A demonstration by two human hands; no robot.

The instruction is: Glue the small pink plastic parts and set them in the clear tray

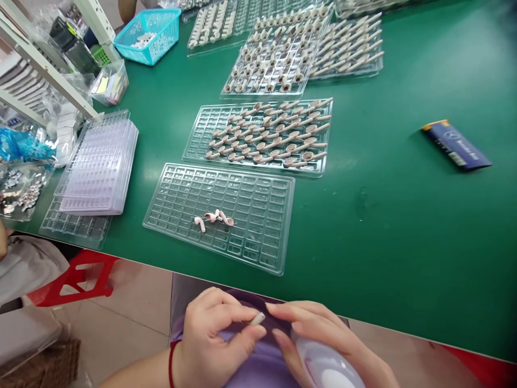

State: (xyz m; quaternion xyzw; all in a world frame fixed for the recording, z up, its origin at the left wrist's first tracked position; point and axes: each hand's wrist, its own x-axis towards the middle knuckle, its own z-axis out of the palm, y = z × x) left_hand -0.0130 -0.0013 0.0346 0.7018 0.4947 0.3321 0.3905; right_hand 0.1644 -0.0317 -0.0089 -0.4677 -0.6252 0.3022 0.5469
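Note:
Below the table's front edge, my left hand (214,339) pinches a small pale stem-shaped piece (257,318) between thumb and fingers. My right hand (323,337) is beside it, fingertips touching the same piece, and its palm cups a white rounded container (327,369) in my lap. On the green table, the nearest clear plastic tray (258,237) holds three pink earbud-shaped parts (213,218). Behind it, a second clear tray (210,121) is partly filled with several such parts (274,134).
More filled trays (278,54) lie further back. A stack of empty clear trays (99,167) sits at left, a teal basket (149,35) at the back left, and a blue packet (456,144) at right. White shelf rails (44,70) and bags of parts stand far left, above a red stool (76,277).

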